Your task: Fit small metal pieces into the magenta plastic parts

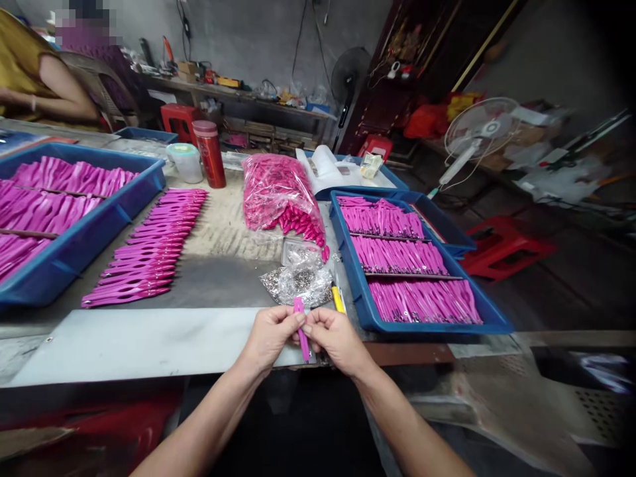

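Above the front edge of the table, a slim magenta plastic clip piece (301,329) is held upright between both hands. My left hand (274,334) pinches it from the left, thumb and fingertips closed. From the right, my right hand (334,333) grips the same piece, its fingers curled; the fingertips partly hide the middle. Just beyond the hands lies an open clear plastic bag (303,281) of small metal parts. A yellow-handled tool (338,299) rests beside it. A pink bag (281,192) behind spills smaller magenta parts onto the table.
A row of magenta clips (149,248) lies on the table to the left, near a blue tray (99,232) of similar pieces. Another blue tray (368,318) stands right. A white board (149,344) borders the front. Behind are a red bottle (211,159) and a seated person (54,86).
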